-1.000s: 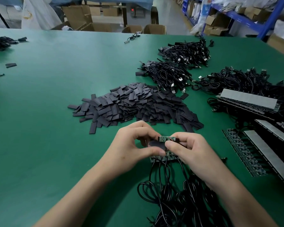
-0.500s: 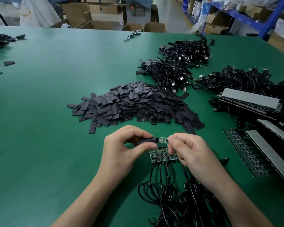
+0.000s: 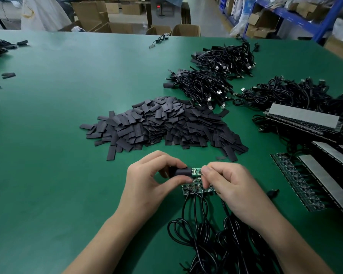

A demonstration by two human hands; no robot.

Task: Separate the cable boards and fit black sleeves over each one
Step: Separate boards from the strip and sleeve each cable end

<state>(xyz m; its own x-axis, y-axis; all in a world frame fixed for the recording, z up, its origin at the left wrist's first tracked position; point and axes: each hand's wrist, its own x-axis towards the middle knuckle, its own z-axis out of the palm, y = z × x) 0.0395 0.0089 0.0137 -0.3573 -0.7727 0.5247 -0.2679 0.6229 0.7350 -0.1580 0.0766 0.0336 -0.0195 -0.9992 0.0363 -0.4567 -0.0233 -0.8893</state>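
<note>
Black sleeve [image 3: 183, 172], soft and light we judge, pinched in our left grip [image 3: 151, 186], meets the thin, likely brittle board [image 3: 196, 171] pinched in our right grip [image 3: 232, 186], best by its edges, at the near edge of the worktop [image 3: 48, 175].

Over the green table [image 3: 57, 135], the left hand [image 3: 152, 180] pinches a black sleeve [image 3: 182, 172] partly slid onto a small green board [image 3: 196, 171] gripped by the right hand [image 3: 232, 184]. Below them lies a strip of joined boards [image 3: 194, 187] trailing black cables [image 3: 216, 240]. Beyond sits a heap of loose sleeves [image 3: 166, 125].
</note>
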